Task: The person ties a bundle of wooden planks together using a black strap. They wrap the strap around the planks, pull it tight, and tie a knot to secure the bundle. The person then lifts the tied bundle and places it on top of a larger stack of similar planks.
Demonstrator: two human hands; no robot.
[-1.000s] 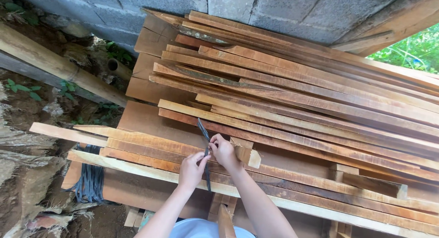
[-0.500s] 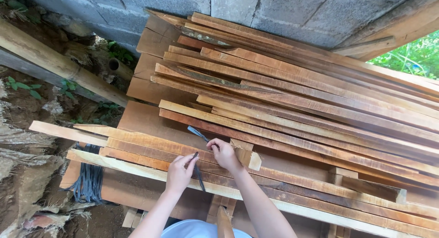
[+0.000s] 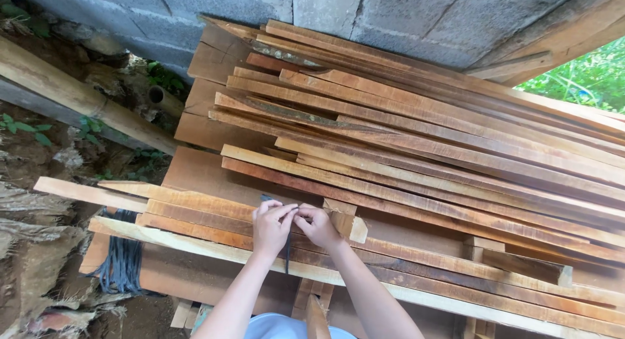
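A thin dark strap [image 3: 287, 244] sits over the front planks [image 3: 215, 212], and both hands pinch it. The left hand [image 3: 272, 227] and right hand [image 3: 318, 225] touch each other, fingers pressed on the strap. The planks lie in a big wood stack [image 3: 423, 137] against a grey block wall [image 3: 364, 13]. A small wood block [image 3: 348, 223] is just beside the right hand. A bundle of dark straps [image 3: 122, 261] hangs at the left, near dirt and a bamboo pole [image 3: 78, 95]. The strap's knot is hidden by fingers

Reached forward with both bare forearms, left hand [image 3: 272, 226] and right hand [image 3: 317, 225] side by side, fingertips pinched, touching.
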